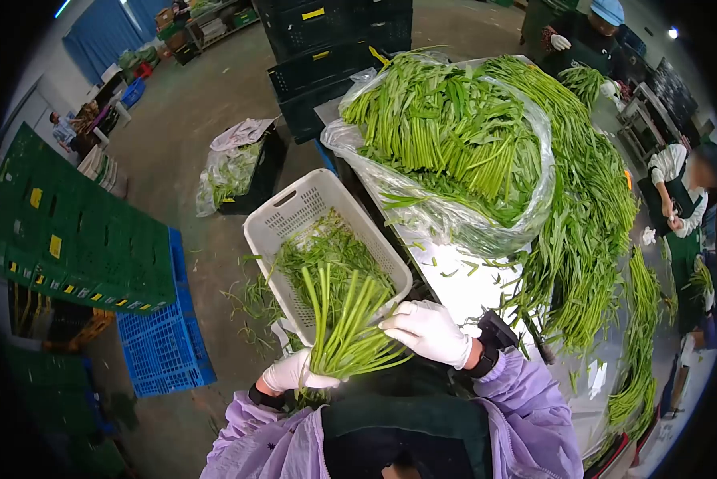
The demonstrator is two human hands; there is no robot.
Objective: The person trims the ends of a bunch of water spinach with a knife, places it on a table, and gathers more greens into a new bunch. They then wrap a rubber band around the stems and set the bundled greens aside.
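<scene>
My gloved left hand is wrapped round a bunch of leafy greens that looks like water spinach, with its long pale-green stems fanned upward and to the right. At the right side of this bunch, my gloved right hand has its fingers curled together against the stems. Just beyond the hands is a white slotted plastic basket, holding loose green trimmings. On the table to my right, a large clear plastic bag is full of the same greens, and a long heap of greens lies beside it.
Green crates are stacked on a blue pallet at left. A dark crate with bagged greens sits on the floor, and dark crates rise behind the basket. Co-workers stand across the table. Scraps litter the floor.
</scene>
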